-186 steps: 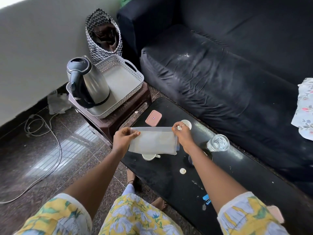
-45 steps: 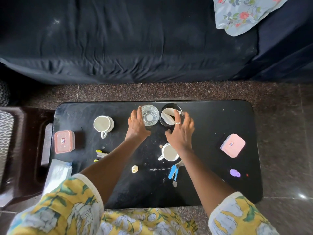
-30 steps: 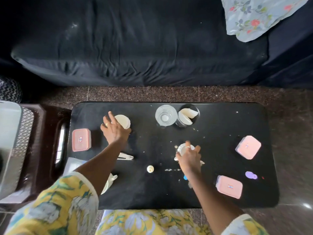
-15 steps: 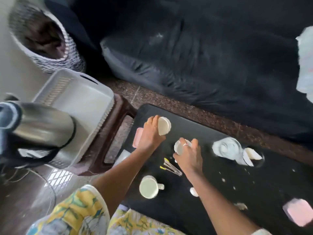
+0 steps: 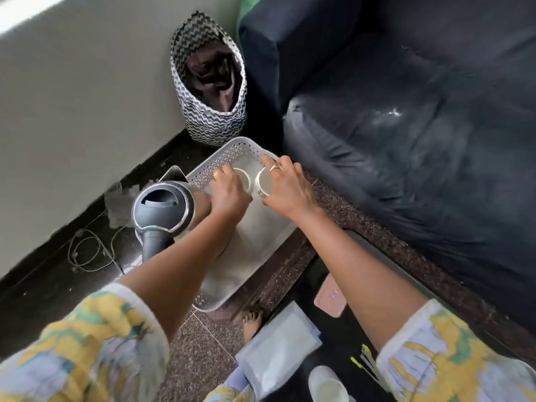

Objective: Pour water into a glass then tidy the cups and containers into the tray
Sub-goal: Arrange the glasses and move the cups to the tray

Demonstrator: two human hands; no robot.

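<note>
- I am looking down through the head camera, and both hands are reaching over the far end of the tray point(image 5: 232, 152). It is a pale grey-white plastic one with a perforated lattice wall and a smooth floor.
- The left hand point(image 5: 229, 195) is gripping a white cup point(image 5: 243, 179). Its fingers are curling round the near side, so I am seeing only part of the round rim and pale inside past the knuckles.
- The right hand point(image 5: 288, 190), wearing a ring, is holding a second white cup point(image 5: 263, 184). The thumb is pressing the near wall and the fingers are wrapping over the far side, and the cup's open mouth is facing up.
- The two cups are sitting just beside each other, almost touching, inside the tray's outline. I cannot tell whether they are resting on its floor or hanging just above it.
- A steel kettle point(image 5: 162, 207) with a dark grey lid and handle is standing at the tray's left side, just beside the left wrist.
- The tray is sitting on a brown stool point(image 5: 298, 248), between the wall and the black tabletop point(image 5: 342, 338).
- On the tabletop a pink container point(image 5: 330, 295), a clear flat pouch point(image 5: 278, 340) and a white mug point(image 5: 327, 384) are lying near the bottom edge of the picture.
- A zigzag basket point(image 5: 208, 117) is standing behind the tray, beside the dark sofa point(image 5: 406, 126).
</note>
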